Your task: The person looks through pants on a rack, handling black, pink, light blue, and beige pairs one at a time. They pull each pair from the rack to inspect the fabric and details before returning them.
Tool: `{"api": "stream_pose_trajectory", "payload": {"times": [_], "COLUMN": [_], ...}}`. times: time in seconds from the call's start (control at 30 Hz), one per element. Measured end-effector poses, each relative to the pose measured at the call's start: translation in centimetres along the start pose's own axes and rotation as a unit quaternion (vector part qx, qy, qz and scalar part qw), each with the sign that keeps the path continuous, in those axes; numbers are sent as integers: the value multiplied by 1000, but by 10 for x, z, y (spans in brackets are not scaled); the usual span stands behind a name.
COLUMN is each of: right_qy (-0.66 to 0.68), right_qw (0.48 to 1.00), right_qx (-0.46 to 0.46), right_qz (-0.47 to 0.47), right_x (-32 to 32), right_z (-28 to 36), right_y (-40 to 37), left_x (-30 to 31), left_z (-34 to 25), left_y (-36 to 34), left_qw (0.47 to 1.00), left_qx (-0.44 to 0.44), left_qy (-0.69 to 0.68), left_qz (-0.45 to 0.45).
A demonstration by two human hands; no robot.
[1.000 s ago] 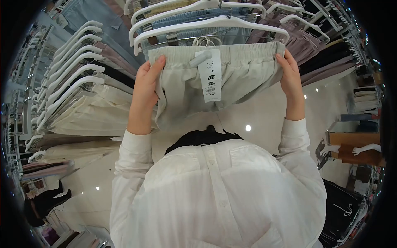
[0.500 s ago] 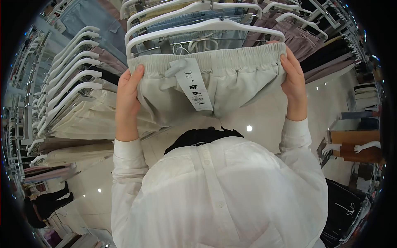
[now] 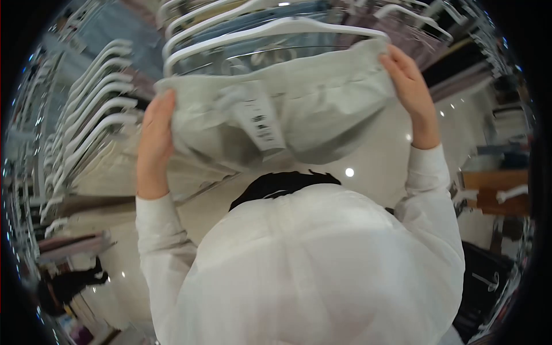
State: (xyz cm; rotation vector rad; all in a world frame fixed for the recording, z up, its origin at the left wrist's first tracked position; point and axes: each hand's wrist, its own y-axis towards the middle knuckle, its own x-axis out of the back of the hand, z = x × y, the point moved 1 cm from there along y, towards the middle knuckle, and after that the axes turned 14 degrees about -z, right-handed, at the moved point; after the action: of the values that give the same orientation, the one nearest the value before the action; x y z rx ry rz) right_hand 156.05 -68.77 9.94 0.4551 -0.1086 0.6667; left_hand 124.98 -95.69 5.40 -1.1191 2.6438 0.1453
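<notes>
Light grey-green trousers with an elastic waistband are stretched wide between my two hands. My left hand grips the waistband's left end, thumb on the front. At the right end, slightly higher, my right hand pinches the waistband. A white paper tag with dark print hangs on the front of the garment. Just behind the waistband is a white hanger with a metal bar; whether the trousers touch it I cannot tell. The picture is blurred by motion.
More white hangers with cream trousers line the left rack. Blue garments hang behind, with mauve ones at the upper right. A person in black is at the lower left. Pale floor shows below.
My hands have moved farther apart, pulling the waistband wider. The right end has risen, so the waistband now slants.
</notes>
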Motion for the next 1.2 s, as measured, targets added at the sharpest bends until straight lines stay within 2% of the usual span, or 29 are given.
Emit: {"api": "stream_pose_trajectory", "payload": {"times": [0.07, 0.1, 0.13, 0.2, 0.33, 0.4, 0.53, 0.6, 0.73, 0.8, 0.83, 0.87, 0.9, 0.97, 1.0, 1.03, 1.07, 1.13, 1.17, 1.2], "right_qy": [83, 94, 115, 139, 162, 150, 154, 115, 138, 209, 208, 203, 198, 154, 121, 86, -1, -78, -76, 5], "right_qw": [994, 993, 989, 984, 974, 973, 975, 972, 967, 957, 958, 962, 966, 974, 980, 984, 995, 995, 995, 995], "right_qx": [-37, -36, -55, -73, -101, -96, -68, -65, -77, -106, -101, -102, -103, -79, -74, -73, -77, -20, -13, 12], "right_qz": [-68, -56, -70, -80, -120, -147, -146, -195, -198, -171, -172, -150, -131, -143, -142, -137, -56, 64, 63, 99], "right_x": [-2, 2, 11, 24, 37, 41, 47, 48, 52, 51, 47, 38, 25, -13, -32, -52, -74, -121, -127, -133], "right_z": [1, -5, -13, -22, -25, -24, -22, -19, -28, -27, -19, -11, 0, 29, 31, 31, 39, 63, 64, 62], "right_y": [-3, -1, 0, 2, 1, -1, -1, -1, 3, -3, -7, -16, -26, -46, -56, -66, -74, -75, -72, -67], "left_x": [-6, -12, -17, -29, -38, -36, -38, -46, -53, -55, -56, -54, -54, -67, -86, -100, -114, -131, -125, -117], "left_z": [-14, -22, -28, -38, -46, -48, -34, -31, -24, -22, -15, -6, 5, 34, 35, 43, 36, 37, 37, 37], "left_y": [-11, -18, -22, -27, -27, -21, -23, -30, -34, -32, -30, -28, -29, -51, -71, -80, -92, -102, -95, -87], "left_qw": [995, 988, 990, 958, 953, 922, 932, 952, 962, 949, 949, 932, 875, 964, 995, 975, 961, 977, 987, 993], "left_qx": [21, 18, 15, -87, -74, 24, 8, -3, -17, -114, -119, -231, -333, -189, -38, 8, 24, -28, 12, 51], "left_qy": [-14, -4, 1, 83, 162, 294, 262, 181, 121, 213, 212, 278, 330, 181, 55, 0, -41, -86, -64, -42], "left_qz": [98, 154, 142, 261, 244, 252, 252, 246, 243, 201, 202, 41, -120, -44, 80, 222, 272, 191, 146, 98]}}
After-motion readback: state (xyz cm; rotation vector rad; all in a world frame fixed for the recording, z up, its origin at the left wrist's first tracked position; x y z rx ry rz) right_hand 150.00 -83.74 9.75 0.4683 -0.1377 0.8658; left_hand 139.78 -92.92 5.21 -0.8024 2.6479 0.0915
